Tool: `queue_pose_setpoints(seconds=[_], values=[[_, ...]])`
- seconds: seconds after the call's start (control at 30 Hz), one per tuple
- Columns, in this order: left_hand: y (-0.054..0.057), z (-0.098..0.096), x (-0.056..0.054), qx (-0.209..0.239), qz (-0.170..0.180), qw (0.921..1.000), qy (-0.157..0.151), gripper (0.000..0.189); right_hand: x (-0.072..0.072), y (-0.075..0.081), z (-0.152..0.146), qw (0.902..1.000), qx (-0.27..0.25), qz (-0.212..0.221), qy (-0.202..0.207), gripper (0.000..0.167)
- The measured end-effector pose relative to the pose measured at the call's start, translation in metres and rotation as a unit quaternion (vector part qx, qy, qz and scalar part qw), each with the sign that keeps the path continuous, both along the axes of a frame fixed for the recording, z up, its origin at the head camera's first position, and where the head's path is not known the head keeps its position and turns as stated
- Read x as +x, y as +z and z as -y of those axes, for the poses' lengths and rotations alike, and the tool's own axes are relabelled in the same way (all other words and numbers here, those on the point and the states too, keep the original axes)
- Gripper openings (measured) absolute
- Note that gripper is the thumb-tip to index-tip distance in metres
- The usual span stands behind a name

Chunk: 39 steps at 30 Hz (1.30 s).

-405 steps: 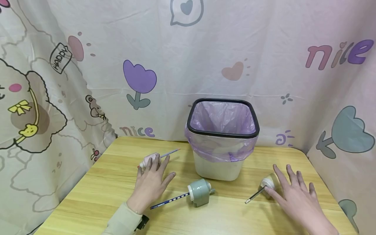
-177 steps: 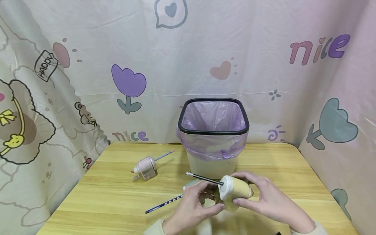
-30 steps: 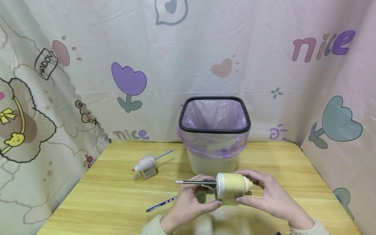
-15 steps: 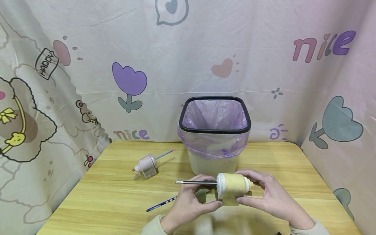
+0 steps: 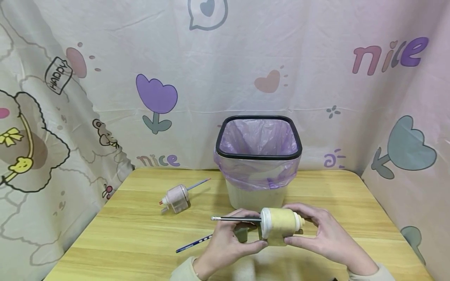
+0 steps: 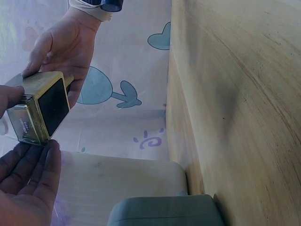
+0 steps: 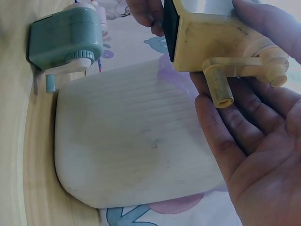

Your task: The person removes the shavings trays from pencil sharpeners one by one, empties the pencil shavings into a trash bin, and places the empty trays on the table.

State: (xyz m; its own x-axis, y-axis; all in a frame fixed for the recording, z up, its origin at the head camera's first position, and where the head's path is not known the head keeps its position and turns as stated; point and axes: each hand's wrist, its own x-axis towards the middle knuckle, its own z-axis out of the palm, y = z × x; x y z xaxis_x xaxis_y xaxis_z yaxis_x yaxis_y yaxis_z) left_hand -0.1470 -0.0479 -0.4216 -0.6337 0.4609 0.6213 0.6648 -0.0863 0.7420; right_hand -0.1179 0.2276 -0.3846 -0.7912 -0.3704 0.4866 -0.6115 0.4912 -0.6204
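Both hands hold up a yellow crank pencil sharpener (image 5: 281, 220) in front of the bin, its white front turned left. A black pencil (image 5: 239, 219) with an eraser end sticks out of that front. My left hand (image 5: 225, 244) holds the front end, thumb and fingertips at the clear shavings drawer (image 6: 26, 122). My right hand (image 5: 328, 236) grips the rear end, thumb on the near side and fingers behind. In the right wrist view, the crank handle (image 7: 218, 87) hangs above the right fingers. The sharpener's black base (image 6: 53, 108) shows in the left wrist view.
A waste bin (image 5: 258, 157) with a purple liner stands at the back. At left lies a pink sharpener (image 5: 177, 199) with a blue pencil (image 5: 198, 184). A green sharpener (image 7: 68, 37), partly behind my left hand, has a dotted blue pencil (image 5: 193, 244). A printed curtain surrounds the table.
Earlier the hands were apart and the yellow sharpener stood at the table's right; both hands then lifted it. Since then it has turned from tilted to level. The last second shows hardly any movement.
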Motion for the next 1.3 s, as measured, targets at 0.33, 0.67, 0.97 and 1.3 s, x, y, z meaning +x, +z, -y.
queue_pose_setpoints(seconds=[0.33, 0.67, 0.97, 1.3], values=[[-0.0009, -0.0006, -0.0007, 0.0, -0.007, 1.0, -0.001, 0.048, -0.0009, -0.0008, -0.0012, 1.0, 0.001, -0.006, 0.005, 0.059], [0.0003, 0.0001, 0.0006, -0.009, 0.0, 0.9999, 0.014, 0.048, -0.0014, -0.0012, 0.0, 0.9999, -0.002, -0.01, 0.008, 0.059], [0.0004, 0.0001, 0.0009, 0.004, 0.013, 0.9999, -0.007, 0.048, -0.0017, -0.0013, -0.0005, 0.9999, -0.003, -0.011, 0.013, 0.059], [0.0007, 0.0002, 0.0009, 0.01, 0.02, 0.9996, -0.018, 0.048, -0.0025, -0.0016, -0.0011, 0.9998, -0.002, -0.011, 0.015, 0.059]])
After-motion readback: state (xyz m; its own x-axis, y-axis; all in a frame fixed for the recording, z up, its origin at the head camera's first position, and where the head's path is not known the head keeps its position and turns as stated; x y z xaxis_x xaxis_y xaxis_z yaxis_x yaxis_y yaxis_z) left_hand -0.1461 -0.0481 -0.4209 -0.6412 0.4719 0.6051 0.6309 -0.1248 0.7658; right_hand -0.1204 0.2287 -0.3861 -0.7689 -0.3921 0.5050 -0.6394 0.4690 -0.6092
